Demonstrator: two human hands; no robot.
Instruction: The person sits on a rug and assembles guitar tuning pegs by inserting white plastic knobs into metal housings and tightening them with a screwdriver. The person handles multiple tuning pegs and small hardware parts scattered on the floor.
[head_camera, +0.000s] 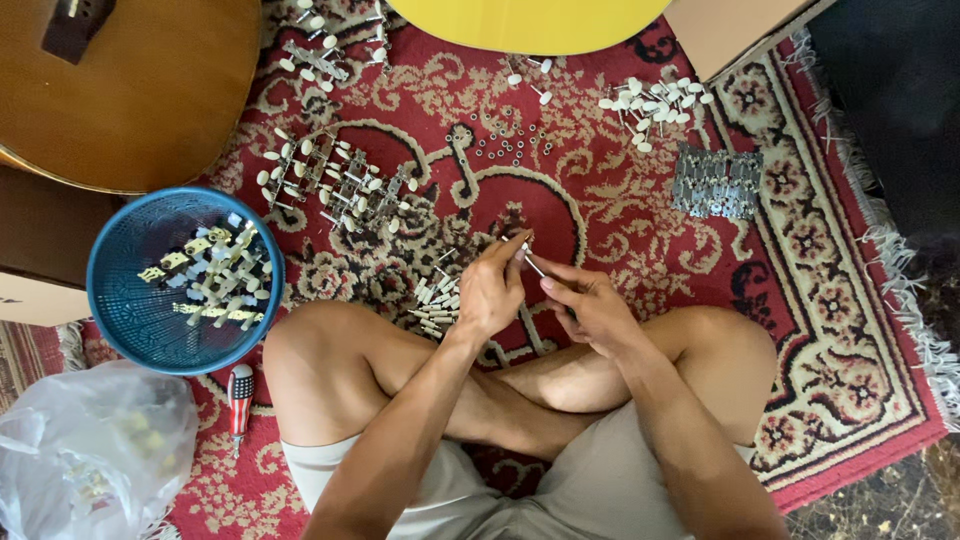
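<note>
I sit cross-legged on a red patterned rug. My left hand and my right hand meet above the rug in front of my knees, both pinching one small metal tuning peg with a white knob. The left fingertips hold its top end and the right fingers hold the thin shaft. Just below my left hand lies a small heap of loose pegs on the rug.
A blue basket of tuner parts sits at left, a screwdriver and clear plastic bag below it. Assembled tuner strips, small washers, white-knobbed pegs and metal plates lie ahead. A guitar body is top left.
</note>
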